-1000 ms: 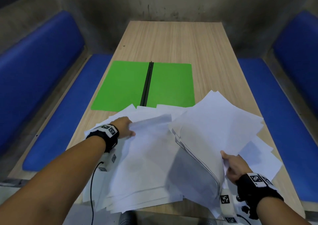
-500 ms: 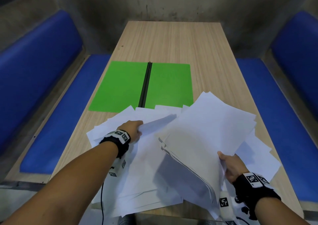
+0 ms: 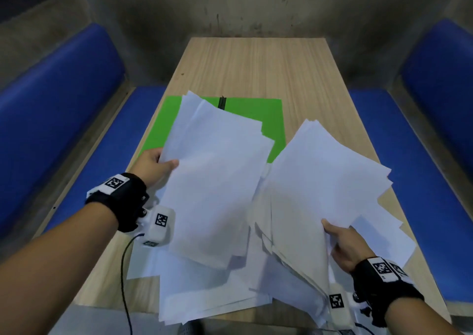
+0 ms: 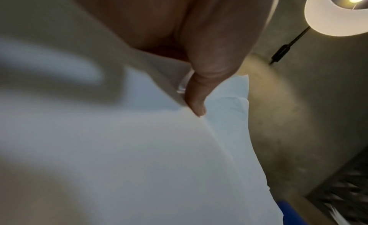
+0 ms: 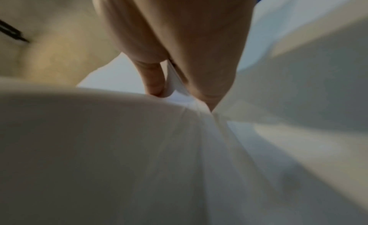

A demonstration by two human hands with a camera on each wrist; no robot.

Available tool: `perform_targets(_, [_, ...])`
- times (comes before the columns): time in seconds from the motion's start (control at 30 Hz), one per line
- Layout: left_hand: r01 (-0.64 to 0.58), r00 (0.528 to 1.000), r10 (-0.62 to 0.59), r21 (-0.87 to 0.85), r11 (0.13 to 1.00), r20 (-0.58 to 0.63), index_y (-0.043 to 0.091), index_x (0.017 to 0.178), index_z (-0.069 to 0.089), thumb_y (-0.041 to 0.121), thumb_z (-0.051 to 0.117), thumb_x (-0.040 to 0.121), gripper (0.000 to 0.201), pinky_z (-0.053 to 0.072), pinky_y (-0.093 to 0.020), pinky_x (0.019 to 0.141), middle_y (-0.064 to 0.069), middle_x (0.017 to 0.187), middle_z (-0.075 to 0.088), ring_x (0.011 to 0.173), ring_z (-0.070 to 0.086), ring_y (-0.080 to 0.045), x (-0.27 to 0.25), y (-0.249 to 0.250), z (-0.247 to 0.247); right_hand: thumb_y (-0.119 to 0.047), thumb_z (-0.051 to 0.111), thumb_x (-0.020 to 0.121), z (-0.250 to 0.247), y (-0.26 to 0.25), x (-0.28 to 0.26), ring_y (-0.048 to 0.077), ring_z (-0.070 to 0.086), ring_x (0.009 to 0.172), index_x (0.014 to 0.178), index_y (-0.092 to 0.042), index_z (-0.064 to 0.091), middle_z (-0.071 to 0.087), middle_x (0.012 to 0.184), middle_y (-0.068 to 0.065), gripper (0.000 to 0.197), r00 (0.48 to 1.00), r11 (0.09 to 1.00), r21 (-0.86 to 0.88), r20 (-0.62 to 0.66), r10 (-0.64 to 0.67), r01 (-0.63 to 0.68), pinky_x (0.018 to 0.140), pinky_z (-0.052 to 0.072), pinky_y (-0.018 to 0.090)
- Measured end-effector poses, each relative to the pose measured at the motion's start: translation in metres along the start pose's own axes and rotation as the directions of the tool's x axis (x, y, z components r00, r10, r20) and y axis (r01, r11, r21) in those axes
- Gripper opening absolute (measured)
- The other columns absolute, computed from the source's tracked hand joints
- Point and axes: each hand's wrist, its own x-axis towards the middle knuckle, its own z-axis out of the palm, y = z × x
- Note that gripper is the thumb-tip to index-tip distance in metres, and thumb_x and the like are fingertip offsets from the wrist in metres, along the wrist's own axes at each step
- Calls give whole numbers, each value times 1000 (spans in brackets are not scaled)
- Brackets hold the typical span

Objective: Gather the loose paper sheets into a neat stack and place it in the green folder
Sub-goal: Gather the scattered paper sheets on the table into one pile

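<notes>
My left hand [image 3: 156, 164] pinches the left edge of a bundle of white sheets [image 3: 215, 181] and holds it raised and tilted, so it hides much of the open green folder [image 3: 275, 124] with its black spine [image 3: 222, 102]. My right hand [image 3: 343, 242] grips a second bundle of sheets [image 3: 325, 178] by its near edge, lifted beside the first. In the left wrist view my thumb [image 4: 196, 99] presses on the paper [image 4: 139, 157]. In the right wrist view my fingers [image 5: 153, 80] clamp the sheets' [image 5: 119, 149] edge. More loose sheets [image 3: 204, 293] lie on the table [image 3: 256, 63] beneath.
Blue padded benches [image 3: 51, 104] [image 3: 419, 140] run along both sides of the narrow wooden table, and a concrete wall closes its far end. A black cable [image 3: 125, 278] hangs from my left wrist over the near table edge. A lit lamp [image 4: 338, 12] shows overhead.
My left hand has taken hold of a bundle of sheets and lifted it up and forward over the folder. The right hand still holds its bundle, raised a little.
</notes>
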Motion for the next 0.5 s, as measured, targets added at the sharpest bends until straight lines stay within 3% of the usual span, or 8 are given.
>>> perform_targets(0.07, [21, 997, -9, -171, 985, 73, 13, 89, 65, 2, 60, 89, 12, 49, -34, 70, -3, 76, 68, 75, 60, -22, -7, 0, 17, -25, 75, 75, 16, -10, -3, 31, 59, 119, 105, 3, 68, 61, 127, 22, 42, 997, 998, 3, 43, -59, 59, 107, 42, 44])
perform_targets(0.13, [48, 990, 4, -355, 934, 144, 10, 93, 65, -5, 56, 88, 17, 50, -42, 84, -3, 81, 73, 81, 65, -21, -14, 6, 35, -38, 89, 51, 25, -16, 3, 32, 60, 116, 131, 10, 44, 59, 128, 21, 104, 995, 995, -22, 15, -96, 96, 101, 46, 46])
perform_targets(0.2, [73, 979, 27, -475, 877, 200, 2, 104, 63, -7, 54, 88, 21, 54, -37, 83, 3, 79, 75, 74, 69, -12, -21, 15, 50, -47, 94, 33, 33, -27, 8, 32, 60, 105, 135, 9, 37, 59, 118, 19, 129, 992, 989, -74, 13, -128, 129, 90, 49, 44])
perform_targets(0.3, [108, 965, 46, -548, 829, 259, -5, 120, 55, 0, 51, 92, 29, 58, -27, 77, 2, 87, 75, 79, 71, -11, -35, 30, 71, -41, 91, 46, 46, -44, -1, 32, 61, 87, 124, 16, 47, 63, 102, 23, 106, 984, 983, -77, 76, -163, 169, 77, 50, 39])
perform_targets(0.37, [77, 961, 55, -455, 887, 270, 2, 131, 50, 27, 44, 99, 41, 48, -28, 98, 3, 115, 67, 107, 63, -9, -44, 38, 81, -39, 91, 46, 57, -54, -11, 39, 62, 91, 121, 8, 55, 66, 109, 22, 96, 966, 966, -74, 106, -238, 246, 93, 50, 54])
perform_targets(0.4, [38, 961, 69, -374, 927, 269, 8, 134, 47, 42, 36, 98, 51, 39, -24, 105, 8, 127, 56, 117, 53, 0, -47, 41, 83, -32, 88, 58, 62, -59, -16, 39, 60, 91, 121, 1, 56, 67, 108, 17, 78, 953, 952, -86, 109, -283, 293, 97, 45, 58])
perform_targets(0.47, [-114, 935, 197, -276, 954, 296, 22, 130, 43, 58, 38, 89, 55, 33, -4, 98, 17, 125, 50, 109, 48, 21, -54, 46, 86, -2, 65, 85, 66, -65, -21, 33, 63, 97, 125, -8, 53, 67, 107, 7, 42, 921, 911, -143, 120, -371, 386, 92, 50, 47])
perform_targets(0.5, [-168, 919, 247, -262, 950, 308, 24, 128, 44, 58, 53, 83, 56, 38, -3, 93, 18, 123, 54, 105, 51, 22, -54, 44, 88, 6, 56, 88, 68, -69, -23, 28, 64, 99, 125, -9, 53, 67, 106, 3, 41, 907, 894, -164, 136, -399, 417, 87, 53, 37])
